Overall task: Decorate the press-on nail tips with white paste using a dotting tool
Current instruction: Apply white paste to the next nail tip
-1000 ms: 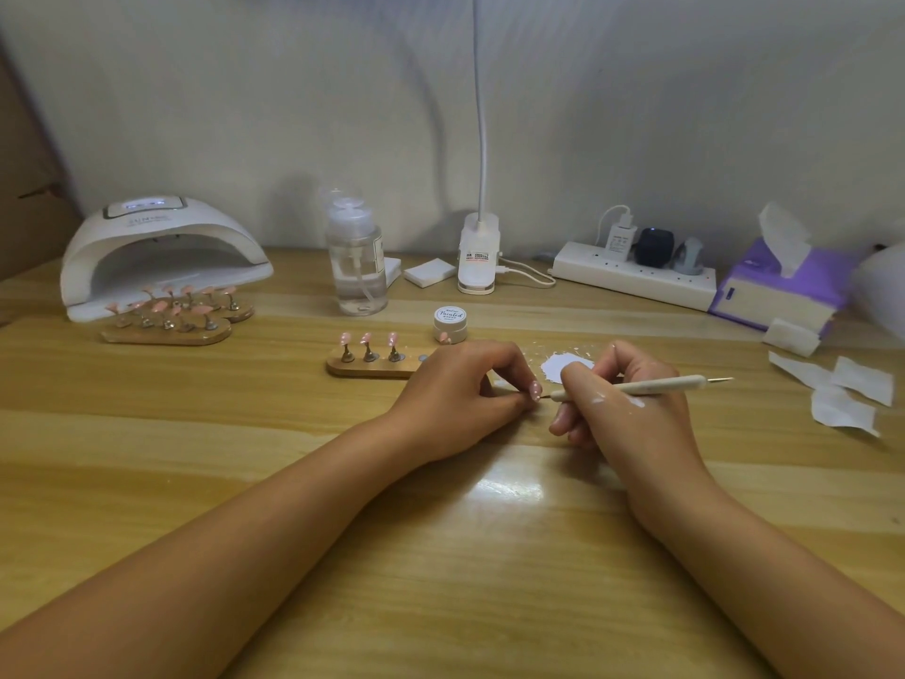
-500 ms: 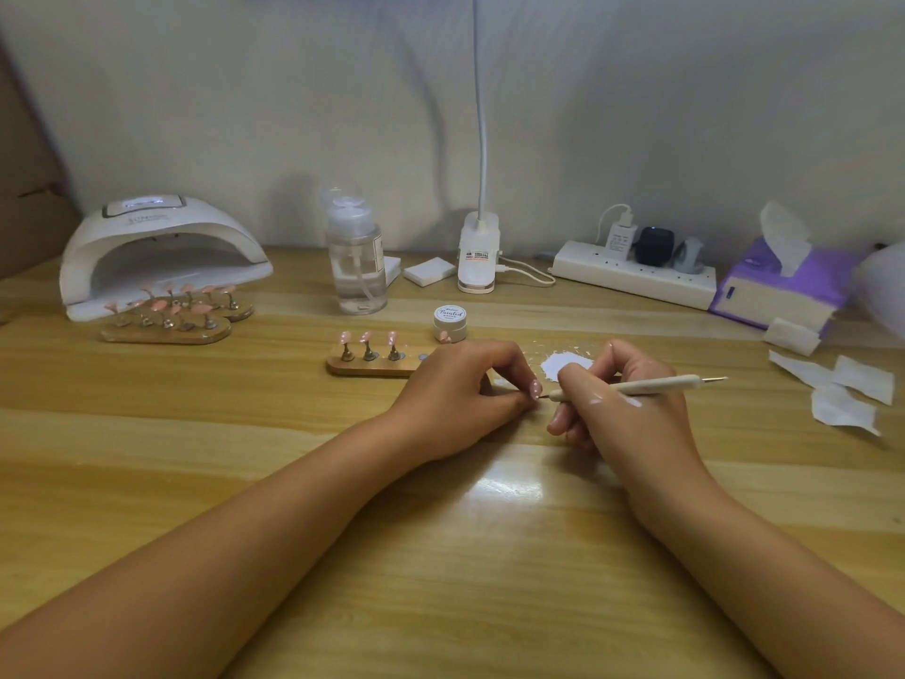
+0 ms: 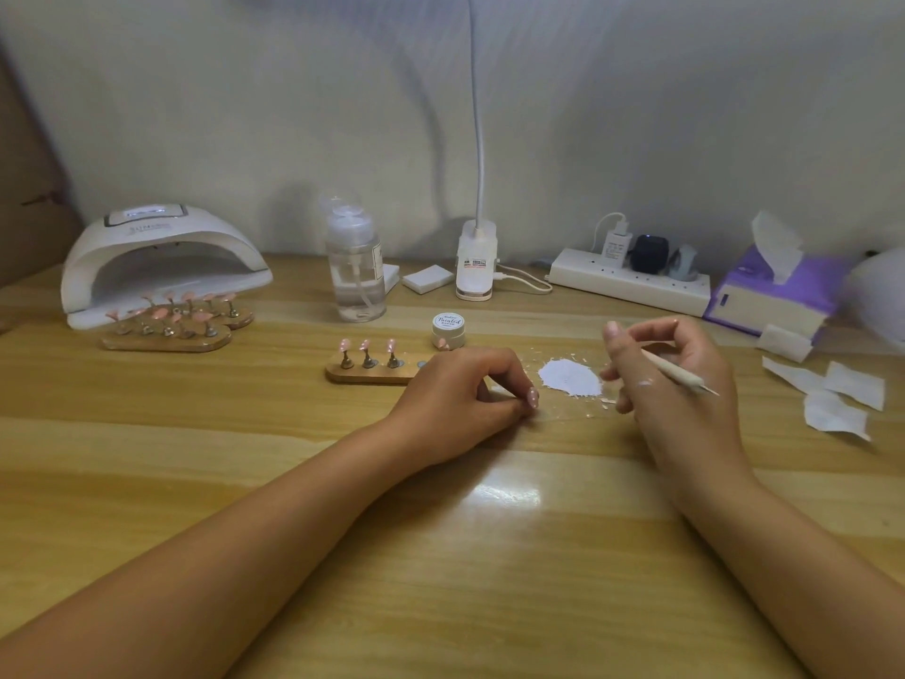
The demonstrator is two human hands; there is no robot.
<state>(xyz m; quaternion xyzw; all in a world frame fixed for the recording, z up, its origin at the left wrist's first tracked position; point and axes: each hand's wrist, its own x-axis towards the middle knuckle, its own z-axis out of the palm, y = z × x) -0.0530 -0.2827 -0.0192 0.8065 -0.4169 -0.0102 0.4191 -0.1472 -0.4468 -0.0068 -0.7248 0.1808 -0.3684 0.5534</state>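
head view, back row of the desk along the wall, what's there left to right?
UV nail lamp → clear pump bottle → small white block → clip lamp base → power strip → purple tissue box

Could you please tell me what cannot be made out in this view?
Head view:
- nail tip: pattern too small; rest hidden by left hand.
- dotting tool: front end behind right hand fingers.
- holder: right end under the left hand.
- jar: small print too small.
- white object, right: cut by the edge.
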